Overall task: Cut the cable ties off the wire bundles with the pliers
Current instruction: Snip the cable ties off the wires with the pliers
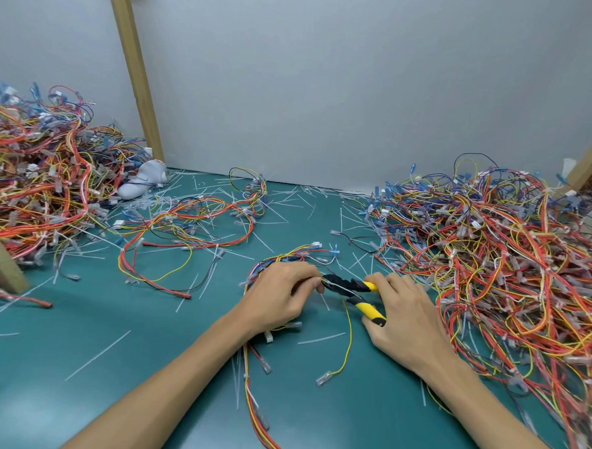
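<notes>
On the green mat, my left hand (280, 292) grips a wire bundle (287, 256) of red, yellow, blue and white wires that loops beyond my fingers and trails toward me under my wrist. My right hand (403, 312) holds the yellow-handled pliers (356, 291), fingers curled round both handles. The black jaws point left and meet the wires pinched at my left fingertips. Whether a cable tie sits in the jaws is hidden by my fingers. A loose yellow wire (348, 340) hangs down from that spot.
A big wire pile (512, 256) fills the right side and another wire heap (40, 173) the left. One more bundle (188, 229) lies mid-left. Several cut white ties (97, 356) litter the mat. Wooden posts (135, 64) lean on the grey wall; a white glove (142, 182) lies at the back.
</notes>
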